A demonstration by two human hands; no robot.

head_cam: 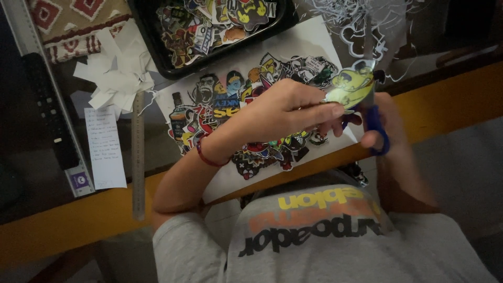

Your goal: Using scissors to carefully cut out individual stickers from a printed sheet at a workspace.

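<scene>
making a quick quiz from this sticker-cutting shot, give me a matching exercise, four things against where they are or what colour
Things:
1. scissors
2. yellow-green sticker
3. black tray
4. metal ruler

Descriptions:
A. holds a pile of cut-out stickers
B. blue handles, in the right hand
C. lies left of the sticker sheet
D. pinched by the left hand

Pairs: 1-B, 2-D, 3-A, 4-C

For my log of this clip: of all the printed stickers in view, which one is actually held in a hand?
The yellow-green cartoon sticker, pinched by the left hand above the desk edge; the rest lie on the white sheet or in the black tray.
</scene>
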